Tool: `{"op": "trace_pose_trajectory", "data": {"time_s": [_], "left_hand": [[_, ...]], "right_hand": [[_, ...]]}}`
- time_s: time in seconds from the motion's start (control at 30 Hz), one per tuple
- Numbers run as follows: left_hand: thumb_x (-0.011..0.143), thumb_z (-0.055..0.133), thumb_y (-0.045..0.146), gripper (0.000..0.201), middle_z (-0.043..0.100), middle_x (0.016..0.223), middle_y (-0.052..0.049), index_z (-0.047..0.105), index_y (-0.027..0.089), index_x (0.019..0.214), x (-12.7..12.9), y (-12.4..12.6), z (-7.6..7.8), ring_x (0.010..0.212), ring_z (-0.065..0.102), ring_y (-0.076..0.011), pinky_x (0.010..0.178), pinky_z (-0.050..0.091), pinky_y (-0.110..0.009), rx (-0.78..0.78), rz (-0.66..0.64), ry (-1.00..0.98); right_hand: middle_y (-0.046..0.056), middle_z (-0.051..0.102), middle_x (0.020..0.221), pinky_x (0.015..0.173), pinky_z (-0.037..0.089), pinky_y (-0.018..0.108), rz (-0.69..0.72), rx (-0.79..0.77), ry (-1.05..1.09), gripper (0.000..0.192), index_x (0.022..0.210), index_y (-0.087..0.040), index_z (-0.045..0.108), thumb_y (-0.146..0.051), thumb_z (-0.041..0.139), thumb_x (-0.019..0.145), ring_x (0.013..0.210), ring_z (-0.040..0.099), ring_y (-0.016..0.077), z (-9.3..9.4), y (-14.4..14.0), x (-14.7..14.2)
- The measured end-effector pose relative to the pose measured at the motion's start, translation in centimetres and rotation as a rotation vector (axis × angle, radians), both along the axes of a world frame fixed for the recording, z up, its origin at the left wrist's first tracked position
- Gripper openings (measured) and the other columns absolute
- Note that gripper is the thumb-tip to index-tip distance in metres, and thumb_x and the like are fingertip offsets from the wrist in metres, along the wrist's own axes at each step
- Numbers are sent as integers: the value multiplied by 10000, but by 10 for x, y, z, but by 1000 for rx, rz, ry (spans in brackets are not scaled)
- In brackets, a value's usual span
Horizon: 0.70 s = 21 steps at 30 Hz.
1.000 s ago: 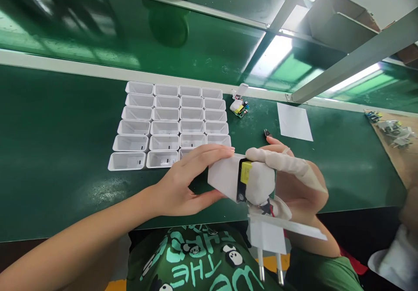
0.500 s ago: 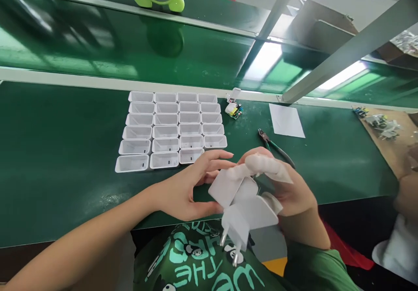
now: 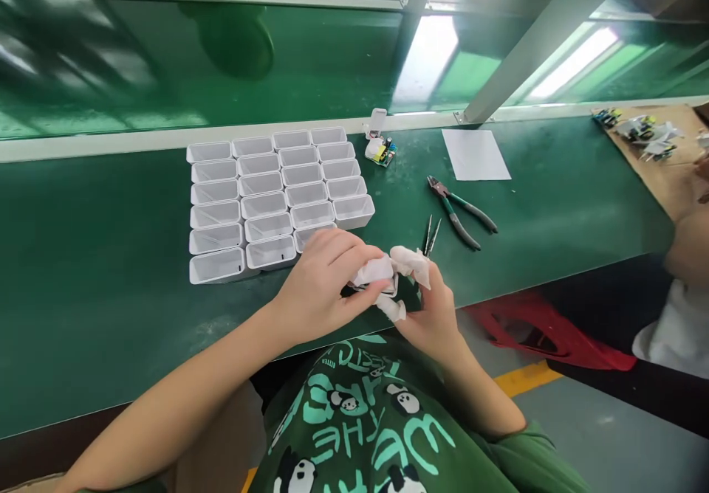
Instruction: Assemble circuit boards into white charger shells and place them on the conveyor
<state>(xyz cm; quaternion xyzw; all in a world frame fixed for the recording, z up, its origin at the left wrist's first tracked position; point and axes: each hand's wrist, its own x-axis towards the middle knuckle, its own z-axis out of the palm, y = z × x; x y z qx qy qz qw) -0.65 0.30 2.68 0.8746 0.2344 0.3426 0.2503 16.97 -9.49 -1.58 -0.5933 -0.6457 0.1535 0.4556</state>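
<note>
- One white charger housing (image 3: 372, 271) is held between both hands, just above the near edge of the green surface (image 3: 100, 308); two metal prongs (image 3: 430, 236) stick up past the right hand's fingers.
- The left hand (image 3: 321, 283) is curled over the housing from the left, its fingers pressed onto the top of it.
- The right hand (image 3: 432, 308) grips the housing from the right; its white-covered fingertips (image 3: 407, 260) pinch that end.
- Empty white shells (image 3: 271, 198) stand in a block just beyond the left hand: four columns; twenty-two show, and the hand hides the near corner.
- One pair of green-handled cutters (image 3: 459, 212) lies to the right of the block, apart from it.
- One white sheet of paper (image 3: 475, 155) lies beyond the cutters.
- One small circuit board (image 3: 381, 150) sits beside the block's far right corner.
- One red stool (image 3: 532, 329) stands below the surface's edge.
</note>
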Motion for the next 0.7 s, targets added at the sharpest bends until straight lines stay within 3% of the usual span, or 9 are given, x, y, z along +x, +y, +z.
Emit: {"op": "trace_pose_trajectory", "data": {"time_s": [0.1, 0.23, 0.37, 0.53, 0.7], "left_hand": [[891, 685, 312, 191, 595, 707, 22, 604, 218, 1037, 1, 2, -1, 722, 578, -172, 762, 437, -337, 140, 42, -9], [888, 703, 326, 187, 510, 608, 60, 615, 191, 984, 0, 1, 1, 640, 542, -141, 725, 435, -304, 156, 190, 48], [863, 694, 231, 118, 594, 666, 30, 615, 185, 938, 1, 0, -2, 660, 587, -151, 706, 449, -307, 267, 239, 19], [808, 732, 121, 240, 733, 808, -55, 641, 146, 1028, 1, 2, -7, 753, 688, -200, 697, 503, -331, 551, 93, -56], [781, 758, 49, 193, 768, 853, -58, 670, 152, 918, 0, 9, -4, 816, 727, -201, 696, 546, -324, 675, -123, -58]], "right_hand": [[102, 710, 1196, 940, 597, 384, 17, -17, 49, 653, 1408, -251, 434, -258, 744, 833, 1052, 717, 224, 3, -2, 0], [88, 711, 1230, 996, 572, 390, 25, -35, 46, 622, 1395, -269, 448, -242, 734, 843, 1129, 694, 230, 2, -3, 3], [87, 686, 1281, 983, 583, 359, 15, -38, 92, 619, 1404, -279, 441, -248, 727, 855, 1141, 691, 222, 0, -3, 3], [94, 691, 1263, 967, 596, 376, 2, -14, 82, 604, 1400, -274, 445, -259, 724, 864, 1114, 701, 223, 0, -2, 8], [98, 707, 1222, 959, 596, 379, -5, 29, 45, 604, 1389, -264, 462, -246, 734, 850, 1111, 700, 230, -2, 0, 16]]}}
